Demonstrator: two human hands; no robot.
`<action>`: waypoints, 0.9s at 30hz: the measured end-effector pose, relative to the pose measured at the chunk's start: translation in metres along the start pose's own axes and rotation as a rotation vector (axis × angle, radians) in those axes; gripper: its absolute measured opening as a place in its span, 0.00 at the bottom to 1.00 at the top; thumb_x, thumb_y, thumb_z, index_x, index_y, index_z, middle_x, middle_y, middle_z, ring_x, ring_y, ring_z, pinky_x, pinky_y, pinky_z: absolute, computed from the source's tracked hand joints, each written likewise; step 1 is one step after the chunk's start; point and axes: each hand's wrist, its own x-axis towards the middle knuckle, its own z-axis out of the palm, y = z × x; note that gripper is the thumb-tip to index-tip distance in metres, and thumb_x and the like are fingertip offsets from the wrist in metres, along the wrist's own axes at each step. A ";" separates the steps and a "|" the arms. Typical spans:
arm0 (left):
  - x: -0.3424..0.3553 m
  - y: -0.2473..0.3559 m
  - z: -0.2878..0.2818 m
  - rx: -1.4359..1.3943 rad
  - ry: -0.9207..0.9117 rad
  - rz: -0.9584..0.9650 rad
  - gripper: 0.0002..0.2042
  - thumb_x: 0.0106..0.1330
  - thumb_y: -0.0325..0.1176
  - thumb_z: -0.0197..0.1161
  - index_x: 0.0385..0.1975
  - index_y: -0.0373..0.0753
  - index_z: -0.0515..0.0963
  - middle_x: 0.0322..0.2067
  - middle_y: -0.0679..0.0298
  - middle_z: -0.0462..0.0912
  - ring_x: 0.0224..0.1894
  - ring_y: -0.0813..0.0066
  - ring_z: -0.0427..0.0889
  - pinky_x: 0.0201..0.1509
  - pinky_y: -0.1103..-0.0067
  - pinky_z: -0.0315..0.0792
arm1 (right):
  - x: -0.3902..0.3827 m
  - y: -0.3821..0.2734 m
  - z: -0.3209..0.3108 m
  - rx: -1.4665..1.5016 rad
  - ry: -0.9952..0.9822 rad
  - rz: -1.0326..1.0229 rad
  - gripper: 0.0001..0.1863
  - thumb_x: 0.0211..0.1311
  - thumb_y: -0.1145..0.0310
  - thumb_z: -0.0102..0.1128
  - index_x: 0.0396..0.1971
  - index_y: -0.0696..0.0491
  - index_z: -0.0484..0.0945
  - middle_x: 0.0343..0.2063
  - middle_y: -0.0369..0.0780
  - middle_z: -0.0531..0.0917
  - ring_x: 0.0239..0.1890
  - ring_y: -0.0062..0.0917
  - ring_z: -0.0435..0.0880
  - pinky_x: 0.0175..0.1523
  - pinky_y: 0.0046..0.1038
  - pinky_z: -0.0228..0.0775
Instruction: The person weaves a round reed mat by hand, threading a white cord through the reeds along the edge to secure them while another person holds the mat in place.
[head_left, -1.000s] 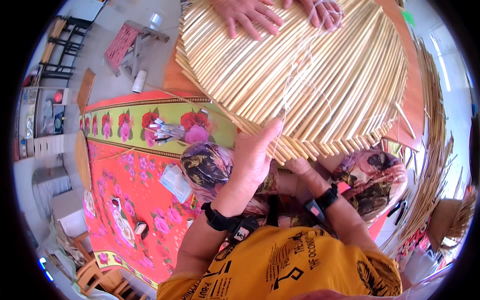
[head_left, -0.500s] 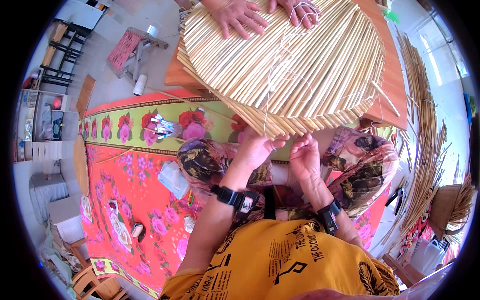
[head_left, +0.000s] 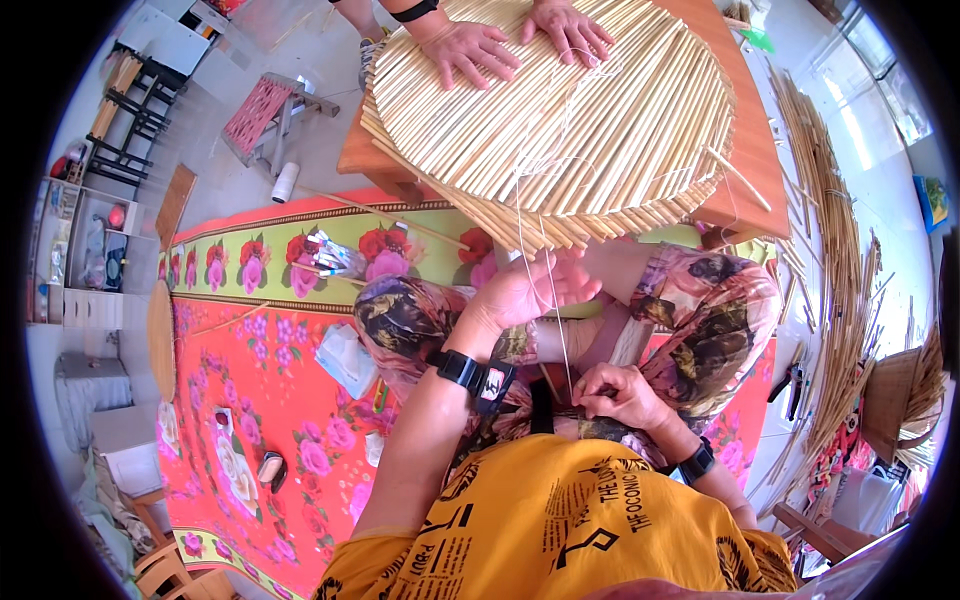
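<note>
A round mat of pale straw stalks (head_left: 560,120), laid side by side, rests on an orange-brown table (head_left: 750,150). White thread (head_left: 556,310) runs down from the mat's near edge, past my left hand and on to my right. Palm up just below that edge, my left hand (head_left: 528,292) has its fingers spread, and the thread crosses beside it. My right hand (head_left: 622,396), low over my lap, pinches the thread's lower end; whether a needle is in the pinch cannot be made out. Across the table, another person's hands (head_left: 478,55) lie flat on the mat.
A red floral mat (head_left: 300,400) covers the floor at left, with a bundle of pens (head_left: 335,255) and a tissue pack (head_left: 347,360) on it. A thread spool (head_left: 286,182) stands near a folding stool (head_left: 262,115). Long loose stalks (head_left: 830,220) and pliers (head_left: 793,390) lie at right.
My right hand has come down from the mat's edge toward my lap, drawing the thread taut. My left hand has opened and turned palm up. The other person's hands stay on the mat.
</note>
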 end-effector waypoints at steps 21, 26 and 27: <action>0.048 0.124 0.060 2.298 0.591 0.394 0.12 0.57 0.35 0.67 0.35 0.34 0.79 0.32 0.62 0.74 0.34 0.78 0.77 0.37 0.78 0.72 | 0.014 0.016 0.013 0.426 0.136 0.219 0.05 0.67 0.73 0.55 0.33 0.55 0.69 0.28 0.36 0.81 0.31 0.18 0.81 0.40 0.21 0.74; 0.063 0.153 0.093 1.122 0.539 -0.122 0.09 0.69 0.35 0.58 0.41 0.37 0.72 0.24 0.71 0.73 0.20 0.86 0.72 0.16 0.91 0.60 | -0.001 0.024 0.006 0.368 0.186 0.205 0.04 0.67 0.73 0.54 0.33 0.55 0.69 0.27 0.35 0.80 0.31 0.18 0.80 0.40 0.21 0.74; 0.064 0.167 0.093 0.935 0.428 -0.095 0.08 0.68 0.35 0.58 0.38 0.38 0.73 0.23 0.71 0.73 0.20 0.86 0.72 0.18 0.90 0.62 | -0.002 0.023 0.005 0.353 0.174 0.210 0.04 0.67 0.73 0.55 0.33 0.54 0.69 0.26 0.35 0.80 0.30 0.18 0.80 0.40 0.21 0.74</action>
